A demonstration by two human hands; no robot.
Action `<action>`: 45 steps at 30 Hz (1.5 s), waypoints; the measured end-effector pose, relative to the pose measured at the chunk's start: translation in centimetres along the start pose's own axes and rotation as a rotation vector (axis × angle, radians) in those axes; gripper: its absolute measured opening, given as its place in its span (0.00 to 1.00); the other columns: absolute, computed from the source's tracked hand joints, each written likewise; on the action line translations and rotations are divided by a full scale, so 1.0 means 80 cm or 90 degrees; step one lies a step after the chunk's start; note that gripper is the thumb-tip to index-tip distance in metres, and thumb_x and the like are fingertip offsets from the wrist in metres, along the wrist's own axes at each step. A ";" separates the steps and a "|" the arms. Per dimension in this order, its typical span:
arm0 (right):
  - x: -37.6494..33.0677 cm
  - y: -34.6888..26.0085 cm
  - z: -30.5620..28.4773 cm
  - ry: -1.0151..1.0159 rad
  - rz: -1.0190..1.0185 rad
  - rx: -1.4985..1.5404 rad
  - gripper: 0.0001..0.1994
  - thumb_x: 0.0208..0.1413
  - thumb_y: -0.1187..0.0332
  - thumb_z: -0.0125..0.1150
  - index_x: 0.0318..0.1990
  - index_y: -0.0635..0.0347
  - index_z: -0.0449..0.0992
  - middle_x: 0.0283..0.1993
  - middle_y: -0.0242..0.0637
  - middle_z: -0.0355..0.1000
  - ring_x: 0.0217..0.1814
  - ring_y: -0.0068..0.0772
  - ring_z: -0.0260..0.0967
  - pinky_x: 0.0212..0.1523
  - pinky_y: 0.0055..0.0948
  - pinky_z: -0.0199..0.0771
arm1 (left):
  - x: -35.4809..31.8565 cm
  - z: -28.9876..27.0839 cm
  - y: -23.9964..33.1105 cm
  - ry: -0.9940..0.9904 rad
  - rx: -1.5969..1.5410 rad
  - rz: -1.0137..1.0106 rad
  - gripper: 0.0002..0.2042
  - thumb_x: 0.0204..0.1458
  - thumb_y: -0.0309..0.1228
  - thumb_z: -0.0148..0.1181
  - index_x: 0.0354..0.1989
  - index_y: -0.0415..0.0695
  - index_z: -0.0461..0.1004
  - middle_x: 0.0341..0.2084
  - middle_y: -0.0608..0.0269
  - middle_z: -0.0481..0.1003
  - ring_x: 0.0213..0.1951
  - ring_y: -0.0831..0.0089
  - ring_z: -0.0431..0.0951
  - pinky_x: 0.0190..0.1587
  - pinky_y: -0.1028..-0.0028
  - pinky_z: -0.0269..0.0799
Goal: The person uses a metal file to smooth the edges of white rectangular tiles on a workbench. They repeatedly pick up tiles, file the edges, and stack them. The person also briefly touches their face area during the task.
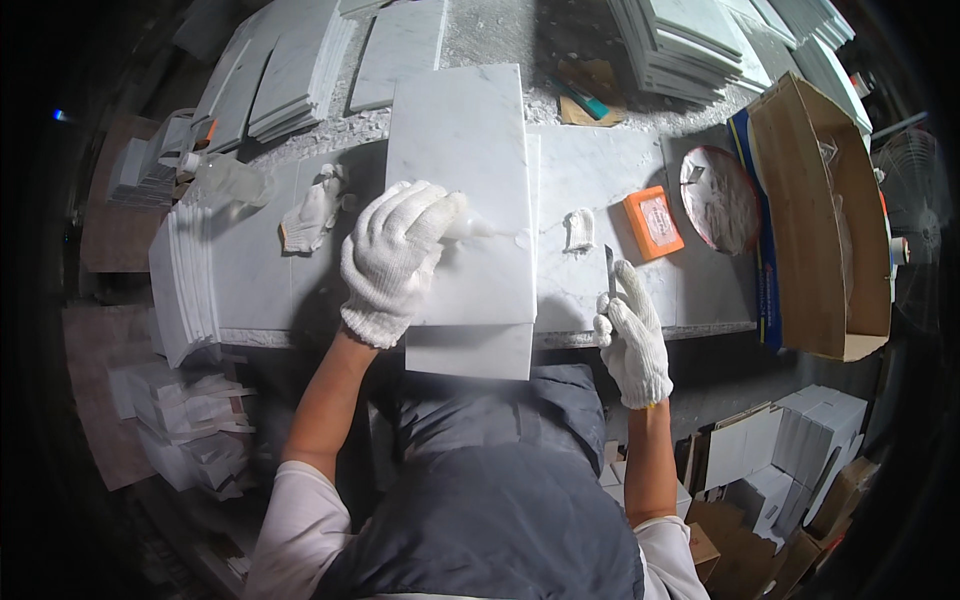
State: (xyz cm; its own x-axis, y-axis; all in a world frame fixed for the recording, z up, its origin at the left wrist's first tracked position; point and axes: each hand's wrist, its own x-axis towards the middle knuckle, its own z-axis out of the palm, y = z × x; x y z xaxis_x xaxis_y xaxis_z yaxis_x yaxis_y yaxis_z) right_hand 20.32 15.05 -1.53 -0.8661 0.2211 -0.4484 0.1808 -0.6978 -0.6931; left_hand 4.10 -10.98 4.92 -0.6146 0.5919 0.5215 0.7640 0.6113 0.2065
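A pale marble tile (458, 130) with faint grey veins lies in front of me, on top of another tile (468, 352) that juts out toward my lap. My left hand (393, 255), in a white knitted glove, is closed around a small translucent squeeze bottle (470, 228). Its thin nozzle points right, close to a small whitish spot (522, 239) by the tile's right edge. Right of the tile, my gloved right hand (636, 335) grips a narrow dark blade (611, 268), tip pointing away from me. Fingers hide the blade's lower part.
An orange box (654, 223), a folded white cloth piece (579, 231) and a round smeared dish (719, 200) lie to the right, before an open cardboard box (815, 220). A crumpled glove (313, 212) and a clear bottle (232, 182) sit left. Tile stacks (683, 45) stand behind.
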 end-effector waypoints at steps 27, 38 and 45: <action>0.022 0.034 -0.025 0.084 -0.011 -0.120 0.28 0.64 0.69 0.63 0.70 0.63 0.65 0.32 0.21 0.68 0.26 0.12 0.61 0.25 0.15 0.62 | 0.011 0.007 0.009 0.079 0.247 0.157 0.19 0.42 0.30 0.70 0.47 0.56 0.81 0.45 0.68 0.75 0.52 0.65 0.76 0.61 0.60 0.73; 0.021 0.032 -0.020 0.096 -0.013 -0.134 0.28 0.63 0.69 0.64 0.69 0.64 0.66 0.32 0.21 0.68 0.26 0.12 0.62 0.24 0.15 0.62 | 0.009 0.006 0.010 0.069 0.271 0.153 0.20 0.42 0.29 0.70 0.47 0.56 0.80 0.46 0.68 0.75 0.53 0.65 0.75 0.61 0.61 0.73; 0.021 0.030 -0.019 0.094 -0.012 -0.138 0.28 0.63 0.69 0.64 0.69 0.65 0.66 0.32 0.21 0.68 0.26 0.13 0.62 0.24 0.16 0.63 | 0.010 0.005 0.013 0.069 0.274 0.154 0.20 0.42 0.28 0.70 0.48 0.56 0.80 0.45 0.67 0.75 0.53 0.64 0.75 0.61 0.60 0.73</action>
State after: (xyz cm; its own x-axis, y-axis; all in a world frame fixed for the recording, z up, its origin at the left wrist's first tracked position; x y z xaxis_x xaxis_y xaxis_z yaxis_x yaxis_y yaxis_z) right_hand 20.04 14.77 -4.81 -0.7953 0.3413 -0.5010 0.2747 -0.5337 -0.7998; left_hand 4.28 -9.66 5.23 -0.3888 0.6994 0.5998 0.7178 0.6381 -0.2787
